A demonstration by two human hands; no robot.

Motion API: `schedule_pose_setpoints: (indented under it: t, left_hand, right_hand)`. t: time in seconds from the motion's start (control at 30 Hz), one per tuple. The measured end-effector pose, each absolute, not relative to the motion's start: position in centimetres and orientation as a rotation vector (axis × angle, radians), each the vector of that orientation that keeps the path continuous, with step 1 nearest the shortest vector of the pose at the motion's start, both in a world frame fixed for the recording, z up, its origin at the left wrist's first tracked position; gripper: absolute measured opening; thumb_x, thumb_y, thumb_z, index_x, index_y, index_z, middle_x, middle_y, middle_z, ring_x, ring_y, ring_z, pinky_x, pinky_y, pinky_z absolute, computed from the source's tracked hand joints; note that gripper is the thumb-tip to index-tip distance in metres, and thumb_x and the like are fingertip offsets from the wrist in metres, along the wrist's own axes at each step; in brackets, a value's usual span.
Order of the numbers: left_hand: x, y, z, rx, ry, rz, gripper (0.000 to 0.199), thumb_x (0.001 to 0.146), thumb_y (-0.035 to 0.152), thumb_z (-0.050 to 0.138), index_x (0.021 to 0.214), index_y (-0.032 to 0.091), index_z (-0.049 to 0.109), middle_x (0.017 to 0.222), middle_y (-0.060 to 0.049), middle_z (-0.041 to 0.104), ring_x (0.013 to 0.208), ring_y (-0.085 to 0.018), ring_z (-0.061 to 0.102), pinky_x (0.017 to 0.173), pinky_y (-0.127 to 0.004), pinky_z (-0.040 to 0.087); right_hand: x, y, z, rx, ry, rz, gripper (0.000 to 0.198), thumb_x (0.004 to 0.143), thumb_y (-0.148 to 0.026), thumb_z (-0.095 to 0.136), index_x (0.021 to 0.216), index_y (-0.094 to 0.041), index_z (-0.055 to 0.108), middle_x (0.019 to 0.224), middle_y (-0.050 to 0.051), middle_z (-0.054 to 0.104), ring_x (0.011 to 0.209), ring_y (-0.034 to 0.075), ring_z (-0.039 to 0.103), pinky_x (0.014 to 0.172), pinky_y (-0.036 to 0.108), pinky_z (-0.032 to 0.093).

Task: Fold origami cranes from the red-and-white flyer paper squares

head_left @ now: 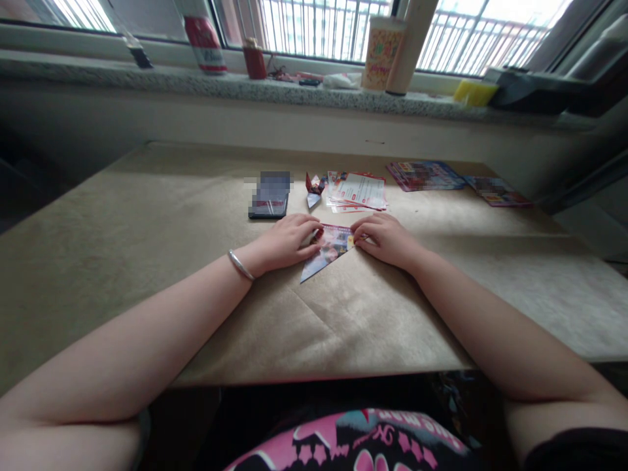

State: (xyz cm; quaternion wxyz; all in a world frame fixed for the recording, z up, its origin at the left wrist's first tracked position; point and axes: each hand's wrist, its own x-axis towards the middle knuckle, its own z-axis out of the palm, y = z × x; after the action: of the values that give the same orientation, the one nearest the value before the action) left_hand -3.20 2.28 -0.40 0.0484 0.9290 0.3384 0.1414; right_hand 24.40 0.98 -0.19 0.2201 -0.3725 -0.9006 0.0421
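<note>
Your left hand [289, 243] touched the folded paper [334, 243], thumb and fingertips apart. The paper lay at that hand's three o'clock, long edge running eight to two, where your right hand [388, 239], equally near, bunched its fingertips; whether pinching, I couldn't tell.

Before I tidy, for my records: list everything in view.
Folded paper: 1, multicoloured, table centre
Origami: 1, multicoloured, behind paper
Sheets: several, white, beside origami
Printed piles: 2, multicoloured, table right
Flat object: 1, dark, origami's left
Table: 1, tan, foreground
Sill: 1, grey, behind table
Can, container: 1 each, red, sill
Cup: 1, peach, sill
Clutter: uncounted, mixed, sill
Windows: several, bright, above sill
Bangle: 1, silver, left wrist
Left hand: 1, touching paper
Right hand: 1, touching paper
</note>
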Motion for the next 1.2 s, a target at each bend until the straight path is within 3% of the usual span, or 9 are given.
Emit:
schedule_pose_setpoints:
  t: [0.23,0.47,0.63,0.83,1.1,1.2]
  left_hand:
    - [-3.0,2.1,-0.5,2.865,0.895,0.616,0.042,0.095,0.037,0.050,0.131,0.015,0.056,0.135,-0.014,0.055,0.122,-0.025,0.055,0.106,-0.040,0.045]
    - [-3.0,2.0,-0.4,2.922,0.839,0.660,0.040,0.095,0.035,0.052,0.131,0.018,0.057,0.139,-0.013,0.053,0.126,-0.027,0.053,0.107,-0.044,0.045]
    - [-3.1,2.1,-0.5,2.898,0.833,0.673,0.041,0.095,0.033,0.053,0.132,0.018,0.055,0.139,-0.014,0.053,0.125,-0.027,0.053,0.107,-0.045,0.044]
    - [-2.8,2.0,-0.9,2.716,0.721,0.792,0.056,0.088,0.022,0.060,0.142,0.021,0.043,0.135,-0.012,0.055,0.122,-0.023,0.055,0.104,-0.038,0.047]
    - [-2.5,1.4,-1.1,2.420,0.796,0.662,0.089,0.085,0.024,0.060,0.157,0.021,0.007,0.126,-0.011,0.064,0.103,-0.018,0.066,0.091,-0.030,0.052]
    - [-2.6,1.1,-0.5,2.472,0.908,0.576,0.087,0.085,0.031,0.062,0.156,0.017,0.014,0.122,-0.011,0.065,0.103,-0.021,0.065,0.092,-0.033,0.051]
  right_hand:
    - [24.0,0.8,-0.2,-1.115,-2.490,0.101,0.013,0.087,-0.023,0.060,0.094,-0.022,0.071,0.115,0.006,0.072,0.107,0.024,0.065,0.097,0.042,0.044]
    - [23.9,0.5,0.0,-1.226,-2.466,0.118,0.037,0.088,-0.026,0.059,0.123,-0.019,0.064,0.116,0.009,0.071,0.107,0.026,0.063,0.096,0.041,0.049]
    - [23.8,0.4,0.0,-1.236,-2.451,0.141,0.043,0.087,-0.026,0.060,0.129,-0.019,0.061,0.120,0.009,0.070,0.111,0.027,0.061,0.098,0.042,0.049]
    - [23.9,0.7,-0.5,-1.153,-2.447,0.149,0.043,0.087,-0.023,0.058,0.130,-0.018,0.060,0.124,0.010,0.068,0.114,0.026,0.061,0.100,0.042,0.048]
    - [23.8,0.8,-0.8,-1.096,-2.381,0.208,0.051,0.083,-0.018,0.060,0.133,-0.021,0.057,0.125,0.010,0.066,0.118,0.027,0.058,0.100,0.046,0.048]
    - [23.6,0.6,-0.8,-1.065,-2.358,0.245,0.052,0.083,-0.018,0.060,0.135,-0.024,0.055,0.123,0.008,0.067,0.117,0.026,0.057,0.101,0.046,0.047]
